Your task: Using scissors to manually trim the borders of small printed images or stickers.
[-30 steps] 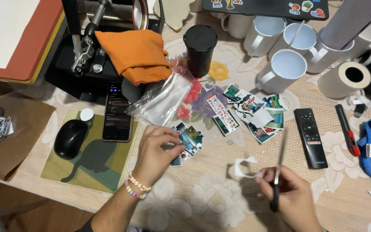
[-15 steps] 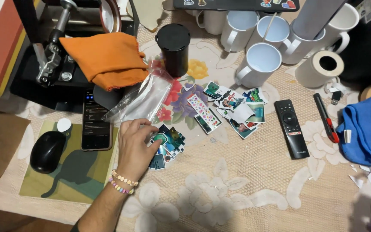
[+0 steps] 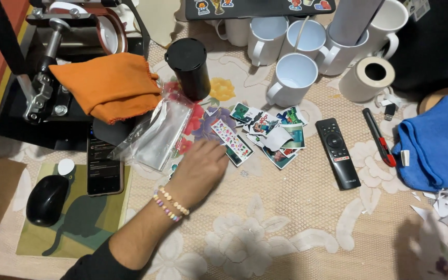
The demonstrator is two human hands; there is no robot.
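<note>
Our left hand (image 3: 203, 168) lies flat, fingers together, seemingly over small colourful printed stickers (image 3: 265, 132); a sweep could scatter them against the clear plastic bag (image 3: 154, 135).

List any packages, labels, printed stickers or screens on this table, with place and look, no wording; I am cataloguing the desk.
Phone: left, beside the mouse; dark lit screen.
Clear plastic bag: flat, near the orange cloth.
Sticker sheets: colourful cut rectangles, table centre; left hand rests at their edge.
Remote: black slab with a small red label, right of the stickers.
</note>
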